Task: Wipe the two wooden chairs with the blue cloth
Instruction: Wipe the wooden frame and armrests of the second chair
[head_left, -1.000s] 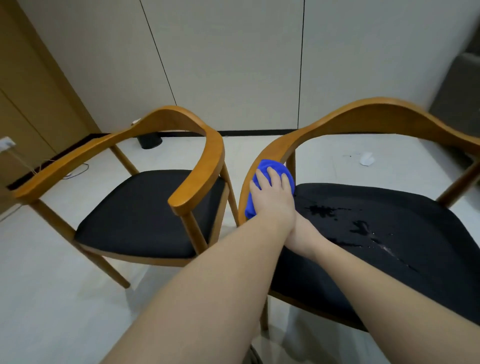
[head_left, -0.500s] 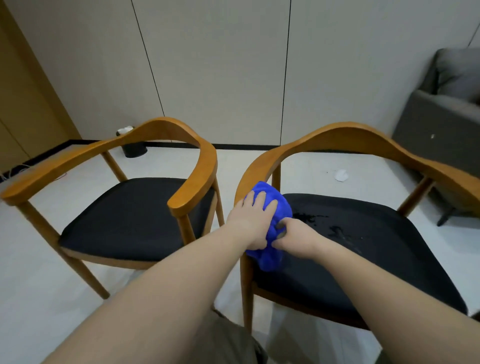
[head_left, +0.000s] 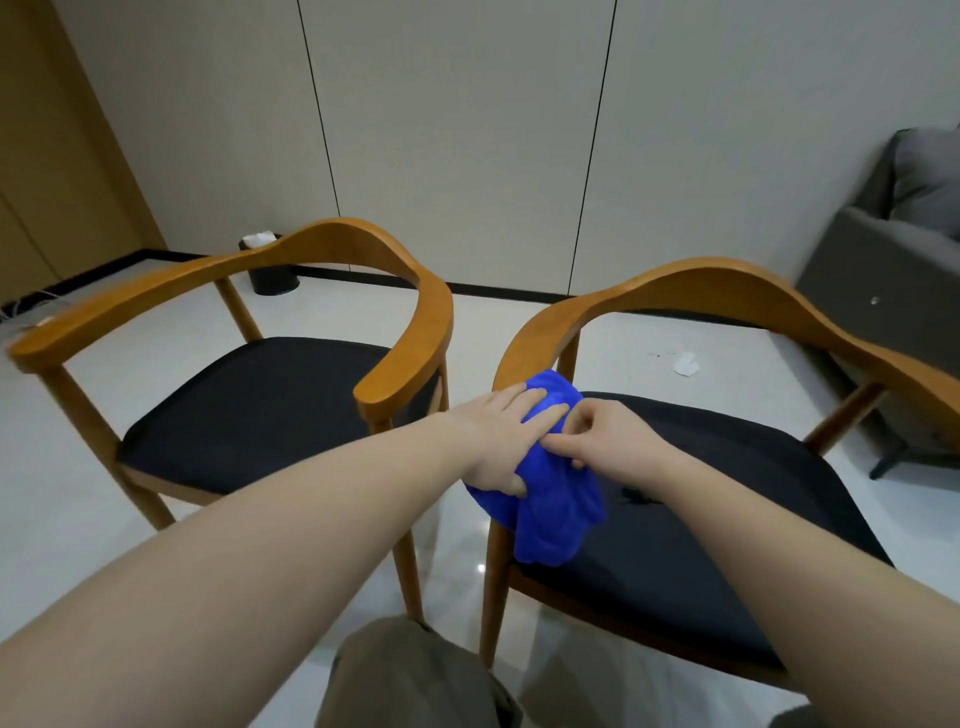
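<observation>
The fingers (head_left: 519, 400) of the left hand (head_left: 493, 441) lie across the crumpled bright blue cloth (head_left: 558, 504), with the thumb dug into it; the right hand (head_left: 618, 441) pinches it with curled fingers. In the centre of the frame the cloth covers the near armrest end of the right-side wooden chair (head_left: 727, 283) and hides it.

The left chair (head_left: 405, 291) and the right chair (head_left: 727, 291) stand side by side on the floor (head_left: 78, 493). The cloth (head_left: 556, 504) lies over the right chair's left armrest. The left hand (head_left: 498, 441) clasps it from the left, and the right hand (head_left: 608, 441) pinches it from the right. A bin (head_left: 275, 278) stands behind the left chair, against the wall (head_left: 467, 130). A sofa (head_left: 883, 270) stands right of the right chair.
</observation>
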